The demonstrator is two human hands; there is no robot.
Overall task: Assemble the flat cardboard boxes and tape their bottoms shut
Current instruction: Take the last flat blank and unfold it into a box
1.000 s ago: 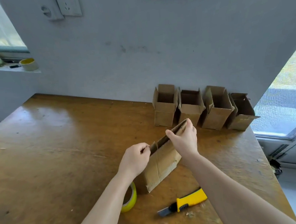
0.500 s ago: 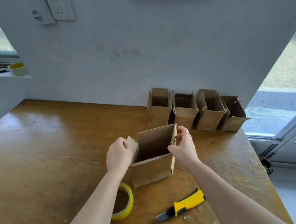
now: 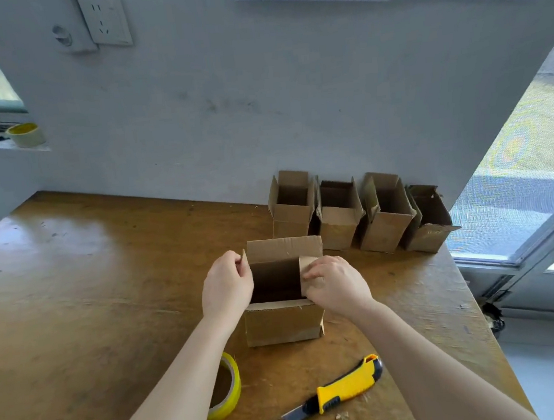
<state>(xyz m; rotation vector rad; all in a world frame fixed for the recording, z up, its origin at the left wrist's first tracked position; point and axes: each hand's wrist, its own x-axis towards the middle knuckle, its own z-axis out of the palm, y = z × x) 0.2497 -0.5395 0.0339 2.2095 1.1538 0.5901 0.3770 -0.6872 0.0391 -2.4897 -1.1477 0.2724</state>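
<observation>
Desk point(image 3: 91, 295): beneath the box.
Row of four finished boxes point(image 3: 337, 217): just behind the box.
Box point(image 3: 283, 324): upright, mouth up, long axis left-right, between both hands.
Left hand point(image 3: 227, 287): grip pinches the left flap.
Right hand point(image 3: 335, 285): grip holds the right flap, now folded inward; earlier it stood up.

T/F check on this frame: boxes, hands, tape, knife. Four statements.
1. A row of four boxes stands open-topped by the wall. True.
2. The right hand holds the utility knife. False: the knife lies on the table; that hand is on the right flap of the near box.
3. The left hand pinches the near box's left flap. True.
4. The tape roll sits inside the near box. False: it lies on the table beside the left forearm.
</observation>
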